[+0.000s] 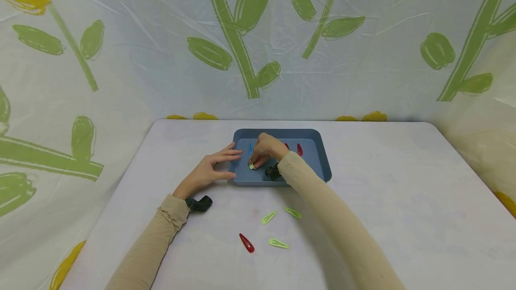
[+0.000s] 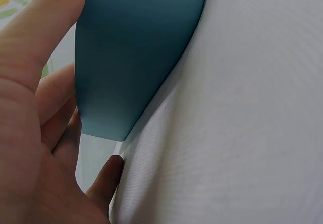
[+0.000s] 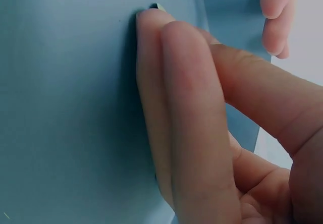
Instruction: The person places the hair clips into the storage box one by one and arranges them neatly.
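Note:
Inside the blue tray [image 1: 242, 181], my right hand [image 1: 264, 150] pinches a light green hair clip [image 1: 251, 166] low over the tray floor. In the right wrist view the fingers hide nearly all of this clip, and only its tip shows. My left hand [image 1: 211, 167] rests at the tray's left side, its fingers spread and touching the rim. The left wrist view shows the tray wall [image 2: 136, 57] against the thumb and fingers. Behind the right hand lies a blue hair clip [image 1: 250, 148]. A red hair clip [image 1: 299, 149] lies farther right in the tray, with another partly hidden beside the wrist.
On the white table [image 1: 403, 200] in front of the tray lie a red hair clip [image 1: 247, 243] and three light green ones, among them a green hair clip [image 1: 278, 243]. A flower-patterned curtain [image 1: 161, 57] hangs behind the table.

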The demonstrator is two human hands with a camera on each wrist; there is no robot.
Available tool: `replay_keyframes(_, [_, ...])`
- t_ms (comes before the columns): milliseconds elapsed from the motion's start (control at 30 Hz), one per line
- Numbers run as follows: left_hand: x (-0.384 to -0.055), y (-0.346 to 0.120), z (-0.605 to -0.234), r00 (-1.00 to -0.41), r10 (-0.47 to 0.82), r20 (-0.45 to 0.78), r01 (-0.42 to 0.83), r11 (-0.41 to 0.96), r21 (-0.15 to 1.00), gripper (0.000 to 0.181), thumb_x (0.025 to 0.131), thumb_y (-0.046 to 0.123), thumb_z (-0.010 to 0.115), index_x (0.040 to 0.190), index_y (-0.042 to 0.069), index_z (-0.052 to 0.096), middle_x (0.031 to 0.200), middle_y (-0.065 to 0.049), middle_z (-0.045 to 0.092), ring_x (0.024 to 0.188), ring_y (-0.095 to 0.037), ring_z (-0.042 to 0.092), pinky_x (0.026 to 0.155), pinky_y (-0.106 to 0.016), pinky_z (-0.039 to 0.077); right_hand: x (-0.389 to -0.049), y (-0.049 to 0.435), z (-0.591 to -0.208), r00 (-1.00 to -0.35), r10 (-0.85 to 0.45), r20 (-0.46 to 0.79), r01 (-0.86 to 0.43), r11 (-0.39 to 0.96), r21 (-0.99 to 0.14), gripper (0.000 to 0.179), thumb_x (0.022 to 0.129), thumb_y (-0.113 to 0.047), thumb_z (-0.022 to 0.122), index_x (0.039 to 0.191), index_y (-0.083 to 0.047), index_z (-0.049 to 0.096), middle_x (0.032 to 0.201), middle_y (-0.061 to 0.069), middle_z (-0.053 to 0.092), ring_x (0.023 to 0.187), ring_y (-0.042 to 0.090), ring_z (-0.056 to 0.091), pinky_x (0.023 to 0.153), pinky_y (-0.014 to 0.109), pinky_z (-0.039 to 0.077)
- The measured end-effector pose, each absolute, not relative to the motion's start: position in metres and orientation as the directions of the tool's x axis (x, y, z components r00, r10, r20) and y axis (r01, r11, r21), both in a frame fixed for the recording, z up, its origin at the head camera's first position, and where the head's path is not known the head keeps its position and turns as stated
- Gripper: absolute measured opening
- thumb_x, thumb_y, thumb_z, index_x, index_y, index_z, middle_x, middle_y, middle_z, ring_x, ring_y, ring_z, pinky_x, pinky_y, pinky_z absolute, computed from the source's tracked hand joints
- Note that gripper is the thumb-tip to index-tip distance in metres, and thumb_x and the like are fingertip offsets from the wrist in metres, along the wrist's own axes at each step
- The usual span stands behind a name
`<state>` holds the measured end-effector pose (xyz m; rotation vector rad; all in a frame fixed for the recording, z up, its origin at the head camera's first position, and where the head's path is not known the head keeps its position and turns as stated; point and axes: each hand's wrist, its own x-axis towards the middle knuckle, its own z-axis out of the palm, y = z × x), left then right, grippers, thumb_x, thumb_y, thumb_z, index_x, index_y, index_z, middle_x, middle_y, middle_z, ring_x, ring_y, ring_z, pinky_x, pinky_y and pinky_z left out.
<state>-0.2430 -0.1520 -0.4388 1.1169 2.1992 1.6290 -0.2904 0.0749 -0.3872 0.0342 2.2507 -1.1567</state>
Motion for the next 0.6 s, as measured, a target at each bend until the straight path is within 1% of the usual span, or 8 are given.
replay_keyframes(200, [-0.2431, -0.1517, -0.4399, -0.7, 0.657, 0.279, 0.457, 0.113, 0.882, 0.056, 0.083, 0.0, 0.078, 0.134, -0.01, 0.057, 0.15, -0.026, 0.042, 0.151, -0.031, 0.014, 0.119, -0.057, 0.013, -0.2915, 0.0751, -0.39, -0.83, -0.208, -0.518, 0.273, 0.657, -0.703, 0.018, 0.082, 0.0, 0.079, 0.095, 0.008, 0.069, 0.08, 0.017, 0.073, 0.06, 0.019, 0.071, 0.068, 0.031, 0.06])
replay_keyframes(367, [-0.2431, -0.1517, -0.44, -0.697, 0.66, 0.281, 0.458, 0.109, 0.882, 0.056, 0.084, 0.0, 0.078, 0.134, -0.01, 0.056, 0.15, -0.026, 0.041, 0.151, -0.031, 0.014, 0.119, -0.057, 0.013, -0.2928, 0.0747, -0.3898, -0.831, -0.166, -0.531, 0.282, 0.697, -0.659, 0.016, 0.081, -0.004, 0.081, 0.091, 0.005, 0.072, 0.075, 0.014, 0.073, 0.058, 0.017, 0.071, 0.066, 0.028, 0.06])
replay_keyframes(467, [-0.2432, -0.1516, -0.4398, -0.692, 0.663, 0.287, 0.465, 0.104, 0.879, 0.055, 0.084, 0.0, 0.077, 0.134, -0.011, 0.056, 0.15, -0.026, 0.041, 0.151, -0.032, 0.013, 0.119, -0.057, 0.013, -0.2921, 0.0754, -0.389, -0.826, -0.169, -0.538, 0.288, 0.694, -0.66, 0.014, 0.081, -0.004, 0.081, 0.09, 0.005, 0.074, 0.073, 0.013, 0.073, 0.056, 0.016, 0.07, 0.063, 0.027, 0.059])
replay_keyframes(600, [-0.2436, -0.1516, -0.4398, -0.691, 0.664, 0.288, 0.466, 0.104, 0.879, 0.056, 0.084, 0.0, 0.077, 0.134, -0.012, 0.055, 0.15, -0.027, 0.041, 0.151, -0.033, 0.013, 0.118, -0.058, 0.014, -0.2912, 0.0772, -0.3909, -0.822, -0.199, -0.533, 0.282, 0.671, -0.685, 0.013, 0.082, -0.002, 0.08, 0.09, 0.005, 0.074, 0.077, 0.015, 0.073, 0.057, 0.016, 0.07, 0.065, 0.029, 0.06])
